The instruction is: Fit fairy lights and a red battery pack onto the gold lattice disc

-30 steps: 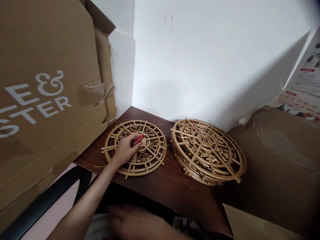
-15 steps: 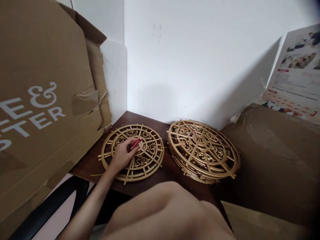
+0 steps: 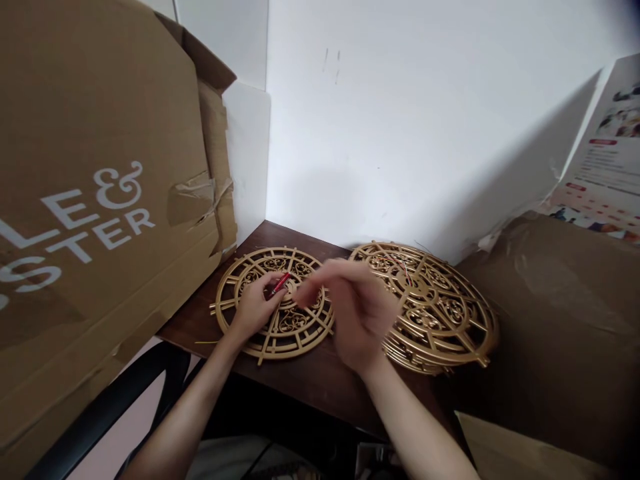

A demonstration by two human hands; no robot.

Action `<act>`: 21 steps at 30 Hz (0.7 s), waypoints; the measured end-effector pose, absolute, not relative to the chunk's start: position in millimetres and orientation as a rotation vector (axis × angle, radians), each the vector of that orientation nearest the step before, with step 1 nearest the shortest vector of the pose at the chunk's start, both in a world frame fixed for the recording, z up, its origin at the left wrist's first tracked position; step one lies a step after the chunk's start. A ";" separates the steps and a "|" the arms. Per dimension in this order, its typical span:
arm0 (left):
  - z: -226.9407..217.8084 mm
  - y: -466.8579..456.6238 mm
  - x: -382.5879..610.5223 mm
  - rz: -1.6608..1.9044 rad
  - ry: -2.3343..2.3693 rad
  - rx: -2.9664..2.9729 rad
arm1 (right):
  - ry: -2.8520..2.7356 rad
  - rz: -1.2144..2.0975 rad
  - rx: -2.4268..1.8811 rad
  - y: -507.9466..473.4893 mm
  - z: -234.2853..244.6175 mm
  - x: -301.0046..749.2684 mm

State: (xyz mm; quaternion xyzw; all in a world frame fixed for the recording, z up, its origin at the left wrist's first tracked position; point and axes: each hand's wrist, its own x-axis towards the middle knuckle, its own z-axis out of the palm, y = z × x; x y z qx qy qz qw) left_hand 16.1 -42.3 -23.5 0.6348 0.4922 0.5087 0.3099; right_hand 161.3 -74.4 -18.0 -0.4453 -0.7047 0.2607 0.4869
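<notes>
Half a second earlier, a large bare shape, which I took for the right arm, filled the lower middle of the frame. At the moment of inspection I found the right hand [image 3: 357, 313] just right of the frame's middle and below its mid-height, in front of the gap between the gold lattice disc [image 3: 294, 323] and the disc stack [image 3: 424, 316]. I judged that this brought both hands to the work at the disc.

The left hand [image 3: 253, 307] had kept its place left of centre, over the disc. I noted its thumb and fingers closed around a red pen-like object [image 3: 281, 283], slanted up to the right near the disc's hub. I could not confirm whether its tip touched the disc. The right hand was blurred with motion, its fingers curled and partly bent toward the left hand; I could not tell whether they held anything, or whether they touched either disc.

The disc lay flat on the dark tabletop [image 3: 310, 379], left of centre in the lower half. The stack stood to its right, partly behind the right hand, with thin red and pale wires [image 3: 407, 272] on top.
</notes>
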 end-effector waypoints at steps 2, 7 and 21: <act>-23.6 -41.5 15.2 1.348 1.296 1.694 | -1.701 0.644 -1.088 -58.4 -13.8 156.8; -31.2 -35.5 12.8 1.402 1.303 1.639 | -1.624 0.648 -1.119 -26.0 -13.4 152.5; -32.2 -35.7 14.6 1.481 1.315 1.524 | -1.774 0.864 -0.936 -23.2 -21.9 160.3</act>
